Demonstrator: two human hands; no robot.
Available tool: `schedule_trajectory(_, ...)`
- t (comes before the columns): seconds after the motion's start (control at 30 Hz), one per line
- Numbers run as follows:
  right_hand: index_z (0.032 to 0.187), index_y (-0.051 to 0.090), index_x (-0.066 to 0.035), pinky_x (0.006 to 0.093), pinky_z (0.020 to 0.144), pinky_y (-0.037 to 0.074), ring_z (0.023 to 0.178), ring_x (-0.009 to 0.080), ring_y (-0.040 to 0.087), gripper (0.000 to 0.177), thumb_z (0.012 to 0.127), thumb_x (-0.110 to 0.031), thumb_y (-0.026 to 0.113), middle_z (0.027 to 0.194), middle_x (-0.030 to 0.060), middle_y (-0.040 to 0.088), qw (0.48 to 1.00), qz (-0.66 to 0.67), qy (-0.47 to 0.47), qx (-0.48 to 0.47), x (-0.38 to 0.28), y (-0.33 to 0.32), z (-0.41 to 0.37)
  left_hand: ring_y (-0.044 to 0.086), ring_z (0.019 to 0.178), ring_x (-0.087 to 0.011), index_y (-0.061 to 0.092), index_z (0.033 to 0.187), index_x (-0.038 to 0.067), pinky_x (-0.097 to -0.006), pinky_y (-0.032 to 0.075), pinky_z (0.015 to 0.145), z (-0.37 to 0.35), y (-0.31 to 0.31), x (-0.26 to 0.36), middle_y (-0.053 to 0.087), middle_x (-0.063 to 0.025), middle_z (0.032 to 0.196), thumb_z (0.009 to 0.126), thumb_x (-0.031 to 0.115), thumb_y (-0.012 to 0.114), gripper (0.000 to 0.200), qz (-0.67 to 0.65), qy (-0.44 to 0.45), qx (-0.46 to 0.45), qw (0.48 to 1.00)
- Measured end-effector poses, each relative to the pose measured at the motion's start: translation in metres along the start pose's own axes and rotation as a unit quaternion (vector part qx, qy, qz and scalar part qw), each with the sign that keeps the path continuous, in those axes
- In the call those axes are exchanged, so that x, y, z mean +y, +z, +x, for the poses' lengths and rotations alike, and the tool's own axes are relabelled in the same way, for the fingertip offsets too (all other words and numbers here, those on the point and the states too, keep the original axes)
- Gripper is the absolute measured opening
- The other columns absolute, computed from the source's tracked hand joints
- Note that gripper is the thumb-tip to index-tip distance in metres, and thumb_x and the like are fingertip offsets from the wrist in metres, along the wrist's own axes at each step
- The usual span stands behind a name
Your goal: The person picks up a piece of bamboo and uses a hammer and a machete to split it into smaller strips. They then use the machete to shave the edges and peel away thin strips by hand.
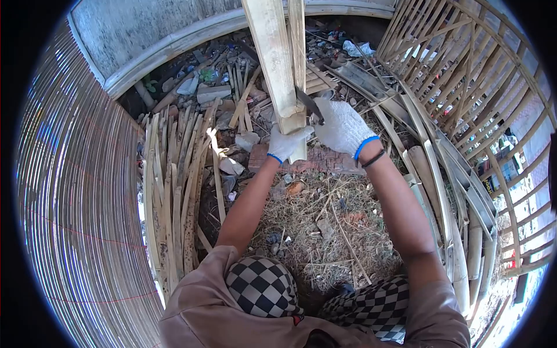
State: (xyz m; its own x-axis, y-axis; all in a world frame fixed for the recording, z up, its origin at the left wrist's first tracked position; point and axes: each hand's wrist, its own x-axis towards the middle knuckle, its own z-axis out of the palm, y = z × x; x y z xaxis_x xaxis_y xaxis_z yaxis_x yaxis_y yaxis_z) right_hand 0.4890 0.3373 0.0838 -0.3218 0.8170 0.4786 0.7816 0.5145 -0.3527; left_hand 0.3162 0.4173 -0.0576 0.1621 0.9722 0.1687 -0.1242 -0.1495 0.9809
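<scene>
My left hand, in a white knit glove with a blue cuff, is closed around the near end of a long split bamboo piece. The bamboo stands tilted away from me, and a narrower strip runs along its right side. In my gloved right hand is a large knife. Its dark blade lies across the bamboo's right side, at the gap beside the narrower strip, just above my left hand. The knife's handle is mostly hidden in my grip.
Bamboo strips lie bundled at left, beside a slatted bamboo screen. Longer split bamboo lengths are stacked at right, before a bamboo lattice. A reddish plank lies below my hands, with rubble and dry shavings around it.
</scene>
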Motion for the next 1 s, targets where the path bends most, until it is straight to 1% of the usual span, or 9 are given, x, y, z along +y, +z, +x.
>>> schedule_trajectory(0.23, 0.110, 0.063, 0.002, 0.0539, 0.077, 0.055, 0.091, 0.0498, 0.067, 0.028, 0.089, -0.016, 0.067, 0.093, 0.0291, 0.069, 1.000, -0.003, 0.004, -0.018, 0.020, -0.002, 0.002, 0.072, 0.096, -0.0143, 0.068, 0.126, -0.002, -0.0317, 0.060, 0.082, 0.004, 0.001, 0.006, 0.075, -0.0092, 0.111, 0.082, 0.015, 0.091, 0.053, 0.064, 0.002, -0.031, 0.997)
schedule_trajectory(0.33, 0.111, 0.062, 0.002, 0.0536, 0.077, 0.055, 0.091, 0.0498, 0.068, 0.029, 0.090, -0.017, 0.067, 0.092, 0.0295, 0.069, 0.998, -0.026, 0.022, 0.046, -0.009, -0.012, 0.003, 0.073, 0.096, -0.0152, 0.070, 0.124, -0.003, -0.0319, 0.060, 0.082, 0.003, 0.011, 0.007, 0.077, -0.0092, 0.110, 0.083, 0.015, 0.091, 0.050, 0.043, 0.151, 0.049, 0.986)
schedule_trajectory(0.47, 0.110, 0.063, -0.001, 0.0471, 0.073, 0.057, 0.085, 0.0430, 0.072, 0.028, 0.092, -0.021, 0.071, 0.090, 0.0242, 0.071, 0.979, -0.090, 0.033, 0.182, -0.069, -0.087, 0.017, 0.075, 0.080, -0.0170, 0.079, 0.104, -0.004, -0.0346, 0.058, 0.076, -0.010, 0.030, 0.142, 0.080, -0.0133, 0.090, 0.082, 0.039, 0.090, 0.050, 0.142, 0.179, 0.063, 0.972)
schedule_trajectory(0.6, 0.115, 0.062, 0.002, 0.0459, 0.074, 0.058, 0.085, 0.0383, 0.075, 0.027, 0.096, -0.016, 0.067, 0.089, 0.0216, 0.073, 0.963, -0.131, 0.007, 0.234, -0.072, -0.099, 0.017, 0.074, 0.075, -0.0157, 0.080, 0.101, -0.003, -0.0333, 0.058, 0.073, 0.019, 0.032, 0.154, 0.079, -0.0111, 0.081, 0.081, 0.044, 0.090, 0.051, 0.164, 0.231, 0.033, 0.958)
schedule_trajectory(0.67, 0.116, 0.058, 0.004, 0.0500, 0.075, 0.059, 0.085, 0.0417, 0.074, 0.028, 0.097, -0.016, 0.062, 0.086, 0.0262, 0.072, 0.975, -0.090, 0.187, 0.075, -0.051, -0.053, 0.023, 0.074, 0.094, -0.0206, 0.072, 0.122, -0.005, -0.0356, 0.058, 0.085, 0.013, 0.016, 0.119, 0.078, -0.0164, 0.105, 0.076, 0.045, 0.092, 0.070, 0.230, 0.109, -0.028, 0.967)
schedule_trajectory(0.77, 0.113, 0.056, 0.003, 0.0565, 0.077, 0.058, 0.086, 0.0471, 0.072, 0.028, 0.094, -0.017, 0.061, 0.087, 0.0307, 0.071, 0.985, -0.093, 0.145, 0.016, 0.026, 0.048, 0.006, 0.064, 0.127, -0.0322, 0.044, 0.150, -0.012, -0.0411, 0.049, 0.109, 0.036, -0.065, -0.053, 0.062, -0.0267, 0.141, 0.064, 0.053, 0.095, 0.119, 0.289, -0.038, -0.112, 0.950)
schedule_trajectory(0.83, 0.112, 0.056, 0.002, 0.0582, 0.078, 0.058, 0.088, 0.0484, 0.072, 0.029, 0.091, -0.017, 0.062, 0.089, 0.0311, 0.071, 0.984, -0.078, 0.159, 0.028, 0.027, 0.036, 0.019, 0.059, 0.135, -0.0339, 0.042, 0.154, -0.008, -0.0394, 0.042, 0.117, 0.018, -0.086, -0.082, 0.058, -0.0277, 0.147, 0.067, 0.048, 0.095, 0.116, 0.434, 0.019, -0.015, 0.901)
schedule_trajectory(0.93, 0.114, 0.056, 0.001, 0.0604, 0.079, 0.055, 0.087, 0.0506, 0.069, 0.033, 0.088, -0.015, 0.063, 0.087, 0.0305, 0.070, 0.986, -0.058, 0.158, 0.007, 0.016, 0.038, -0.003, 0.057, 0.137, -0.0344, 0.044, 0.155, -0.003, -0.0407, 0.039, 0.119, 0.024, -0.067, -0.062, 0.058, -0.0265, 0.147, 0.068, 0.047, 0.095, 0.112, 0.320, 0.104, -0.062, 0.940)
schedule_trajectory(1.0, 0.114, 0.056, 0.001, 0.0606, 0.078, 0.055, 0.087, 0.0505, 0.069, 0.033, 0.085, -0.014, 0.064, 0.087, 0.0301, 0.070, 0.987, -0.072, 0.139, 0.014, 0.016, 0.047, -0.005, 0.068, 0.119, -0.0256, 0.058, 0.143, -0.001, -0.0380, 0.052, 0.104, 0.026, -0.034, -0.035, 0.068, -0.0183, 0.133, 0.075, 0.038, 0.094, 0.086, 0.234, 0.088, -0.047, 0.967)
